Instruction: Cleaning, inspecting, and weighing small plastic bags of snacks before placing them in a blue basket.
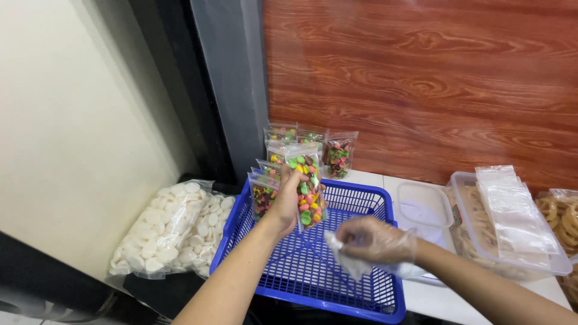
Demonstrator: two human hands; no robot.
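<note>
Low in the frame, right hand (374, 241) in a thin clear glove, fingers pinched on a loose fold of plastic over the blue basket (361, 207); just above, bare left hand (288, 201) clasped around a clear pouch of coloured candies (307, 189), held upright at centre. Best done, by the look of it, with the pouch kept upright and set against the standing pouches (264, 195) at the basket's upper left corner. Farther back, more filled pouches (337, 153) along the wooden wall (421, 78); bags of white crackers (165, 232) lower left, lidded tub (512, 229) right.
</note>
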